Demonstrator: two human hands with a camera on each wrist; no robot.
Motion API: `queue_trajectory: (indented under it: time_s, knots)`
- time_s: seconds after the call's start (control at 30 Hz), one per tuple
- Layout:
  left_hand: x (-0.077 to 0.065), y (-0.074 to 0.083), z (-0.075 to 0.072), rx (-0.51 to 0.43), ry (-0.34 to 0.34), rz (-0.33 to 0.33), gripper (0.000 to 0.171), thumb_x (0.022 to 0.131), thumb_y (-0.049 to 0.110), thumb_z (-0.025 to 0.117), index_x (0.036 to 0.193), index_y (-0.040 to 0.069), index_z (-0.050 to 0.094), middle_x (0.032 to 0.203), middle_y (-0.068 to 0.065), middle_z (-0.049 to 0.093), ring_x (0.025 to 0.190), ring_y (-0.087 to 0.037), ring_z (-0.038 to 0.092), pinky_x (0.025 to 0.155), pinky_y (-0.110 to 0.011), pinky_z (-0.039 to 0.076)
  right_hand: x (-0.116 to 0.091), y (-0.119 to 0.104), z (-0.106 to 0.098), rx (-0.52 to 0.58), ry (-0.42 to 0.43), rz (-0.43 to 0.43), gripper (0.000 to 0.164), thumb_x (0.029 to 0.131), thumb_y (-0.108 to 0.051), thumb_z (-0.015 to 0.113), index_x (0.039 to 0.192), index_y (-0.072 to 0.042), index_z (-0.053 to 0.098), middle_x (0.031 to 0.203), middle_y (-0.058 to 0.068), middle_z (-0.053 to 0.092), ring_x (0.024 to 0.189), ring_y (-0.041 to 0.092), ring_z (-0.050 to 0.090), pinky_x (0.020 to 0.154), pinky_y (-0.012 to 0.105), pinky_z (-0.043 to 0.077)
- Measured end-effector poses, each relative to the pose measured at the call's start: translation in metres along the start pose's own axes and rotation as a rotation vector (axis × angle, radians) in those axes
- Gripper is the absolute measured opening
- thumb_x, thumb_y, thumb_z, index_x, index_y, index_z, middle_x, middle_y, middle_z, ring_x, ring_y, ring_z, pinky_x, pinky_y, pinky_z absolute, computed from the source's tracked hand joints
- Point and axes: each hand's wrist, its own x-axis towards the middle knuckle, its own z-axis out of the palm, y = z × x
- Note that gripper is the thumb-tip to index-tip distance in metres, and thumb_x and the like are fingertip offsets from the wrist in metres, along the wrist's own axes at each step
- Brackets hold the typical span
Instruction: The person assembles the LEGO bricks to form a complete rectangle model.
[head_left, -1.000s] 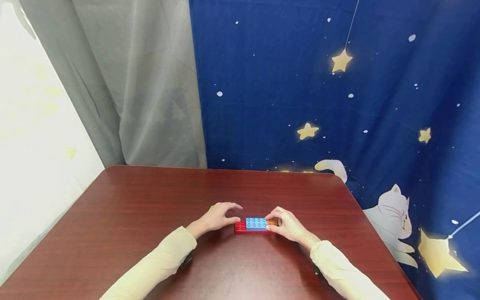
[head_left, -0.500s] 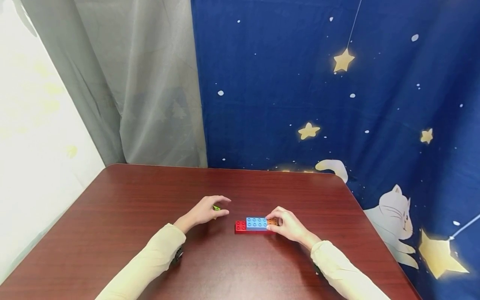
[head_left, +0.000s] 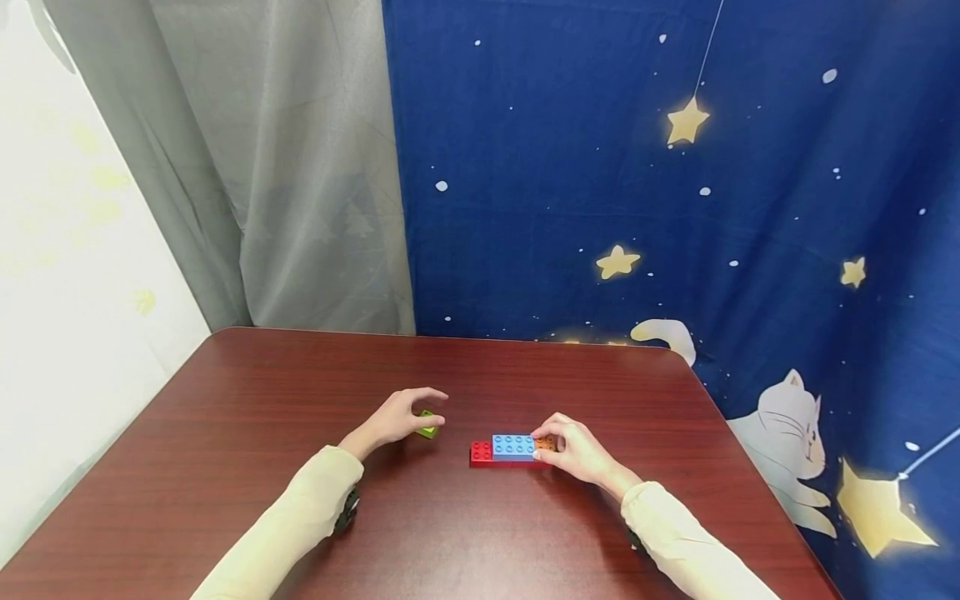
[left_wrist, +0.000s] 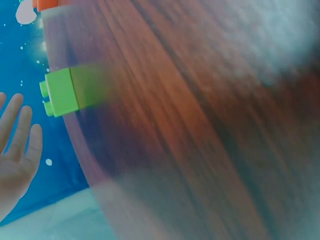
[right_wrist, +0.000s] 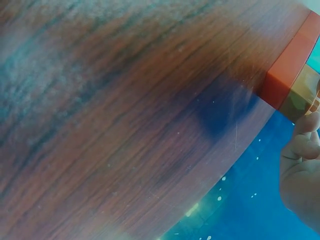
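Note:
A small green toy brick [head_left: 428, 431] sits on the table beside my left hand [head_left: 395, 417]. In the left wrist view the hand, its fingers spread, is apart from the green brick [left_wrist: 63, 92]. A long red brick [head_left: 481, 452] lies near the middle, with a blue eight-stud brick [head_left: 513, 447] and an orange brick [head_left: 551, 443] on top. My right hand [head_left: 576, 452] pinches the orange brick at the right end, partly covering it. In the right wrist view, fingers touch the orange brick [right_wrist: 300, 93] above the red brick [right_wrist: 289, 67].
The dark red wooden table [head_left: 315, 375] extends around both hands. Behind it hang a grey curtain [head_left: 322, 167] and a blue curtain [head_left: 525, 167] with stars and a cat.
My left hand has drawn away leftward from the red brick's left end, over to the green brick, which now shows more. The right hand and the stacked bricks have stayed put.

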Motion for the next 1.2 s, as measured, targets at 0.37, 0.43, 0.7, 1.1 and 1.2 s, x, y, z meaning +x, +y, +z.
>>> queue_trajectory:
  time_s: [0.37,0.43,0.7,1.1,1.2]
  knots:
    - [-0.001,-0.01,-0.003,-0.015,-0.051,-0.016,0.038,0.08,0.016,0.065,0.113,-0.001,0.056,0.109,-0.015,0.057,0.102,-0.027,0.052,0.085,-0.044,0.037,-0.001,-0.001,0.0,0.002,-0.002,0.014,0.024,0.07,-0.013,0.074,0.093,-0.009,0.066,0.085,-0.002,0.054,0.058,0.013,0.045,0.05,0.021,0.037]
    - [-0.002,-0.011,-0.003,-0.032,-0.066,-0.036,0.038,0.08,0.015,0.065,0.113,-0.001,0.055,0.109,-0.016,0.057,0.101,-0.028,0.052,0.085,-0.045,0.037,-0.001,-0.001,-0.001,0.005,-0.003,0.015,0.024,0.071,-0.012,0.074,0.093,-0.009,0.066,0.085,-0.002,0.054,0.058,0.013,0.045,0.05,0.021,0.037]
    - [-0.005,-0.003,-0.005,-0.061,-0.107,-0.048,0.039,0.077,0.01,0.067,0.112,-0.004,0.055,0.107,-0.019,0.056,0.094,-0.03,0.051,0.082,-0.047,0.037,0.0,0.0,0.0,0.006,-0.008,0.015,0.024,0.071,-0.013,0.074,0.093,-0.01,0.066,0.085,-0.003,0.054,0.058,0.012,0.044,0.05,0.021,0.037]
    - [-0.003,-0.015,0.0,0.064,-0.13,-0.12,0.041,0.074,0.006,0.067,0.113,0.004,0.057,0.103,-0.01,0.057,0.086,-0.021,0.05,0.074,-0.036,0.039,0.0,0.0,0.0,0.013,-0.011,0.027,0.024,0.071,-0.014,0.074,0.093,-0.011,0.066,0.086,-0.004,0.053,0.059,0.012,0.044,0.051,0.022,0.038]
    - [-0.003,-0.016,0.001,0.083,-0.134,-0.121,0.041,0.072,0.002,0.066,0.113,0.003,0.057,0.101,-0.009,0.057,0.084,-0.021,0.049,0.073,-0.035,0.039,0.0,0.001,0.0,0.013,-0.009,0.023,0.024,0.071,-0.015,0.074,0.093,-0.011,0.066,0.086,-0.004,0.053,0.06,0.011,0.044,0.051,0.022,0.038]
